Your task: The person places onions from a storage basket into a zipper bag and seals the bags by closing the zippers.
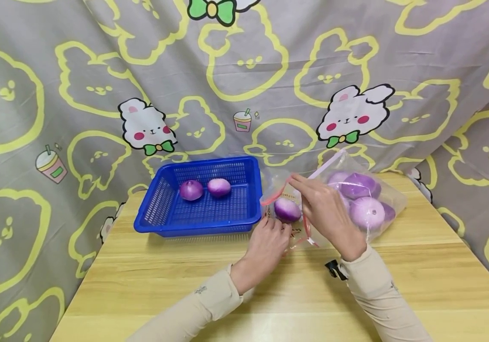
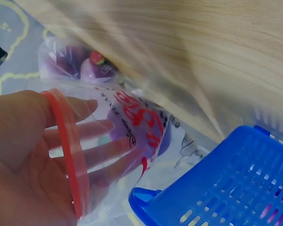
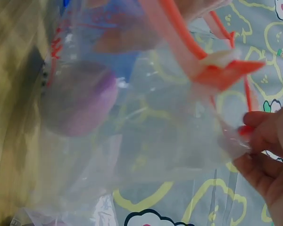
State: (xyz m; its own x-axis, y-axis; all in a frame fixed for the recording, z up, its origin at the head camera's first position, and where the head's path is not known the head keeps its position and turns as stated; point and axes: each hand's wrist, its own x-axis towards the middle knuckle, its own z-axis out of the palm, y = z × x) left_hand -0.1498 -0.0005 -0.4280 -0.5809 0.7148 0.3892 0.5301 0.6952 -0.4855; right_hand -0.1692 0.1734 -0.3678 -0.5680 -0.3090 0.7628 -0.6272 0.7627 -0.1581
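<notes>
A clear zip bag (image 3: 151,141) with a red zip strip and red print contains a purple onion (image 1: 287,210). My right hand (image 1: 325,209) pinches the bag's rim at the red strip, holding that side up. In the left wrist view my left hand (image 2: 52,155) reaches in at the bag's mouth. Its fingers are extended and spread behind the clear plastic, pointing towards the onion, and the red strip crosses the palm. The blue basket (image 1: 210,228) left of the bag holds two onions, a purple onion (image 1: 191,190) and a paler onion (image 1: 219,187).
A second clear bag (image 1: 391,190) with a pale lilac strip lies on the right, holding several purple onions (image 1: 367,212). The wooden table (image 1: 163,294) backs onto a grey patterned curtain (image 1: 244,71).
</notes>
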